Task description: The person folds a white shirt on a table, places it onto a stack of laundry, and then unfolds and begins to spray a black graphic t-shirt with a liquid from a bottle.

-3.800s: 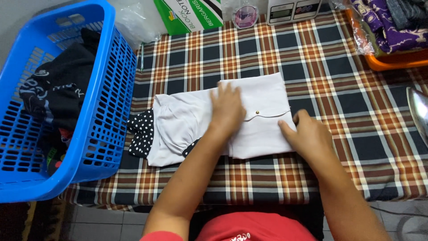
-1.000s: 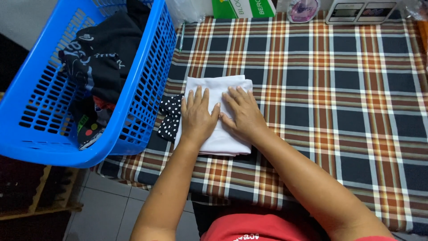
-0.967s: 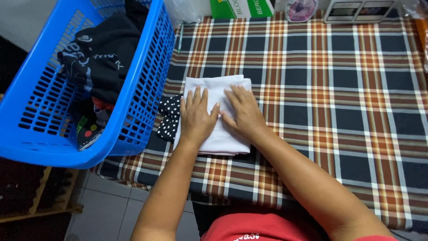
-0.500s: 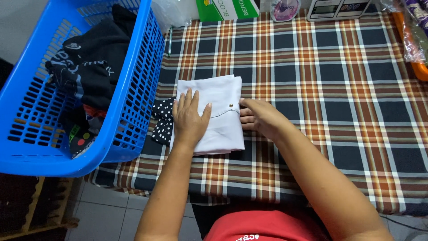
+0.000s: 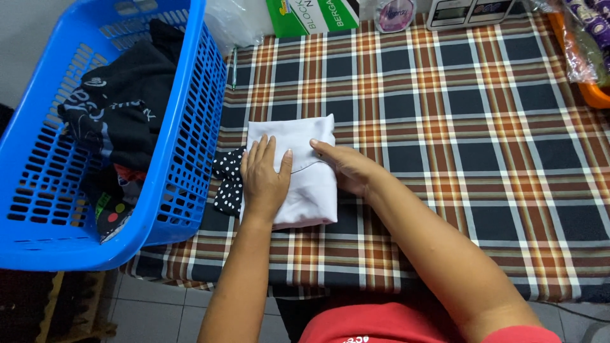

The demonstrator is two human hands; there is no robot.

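Lying folded on the plaid surface [image 5: 445, 114], white garment [image 5: 311, 184] with polka-dot trim, left hand [image 5: 264, 181] flat on it, fingers spread, right hand [image 5: 346, 168] open at its edge, green box [image 5: 311, 16] at far edge

Green-and-white carton [image 5: 312, 15] at table's far edge; round pink-labelled lid [image 5: 394, 13] beside; white box [image 5: 473, 11] further right
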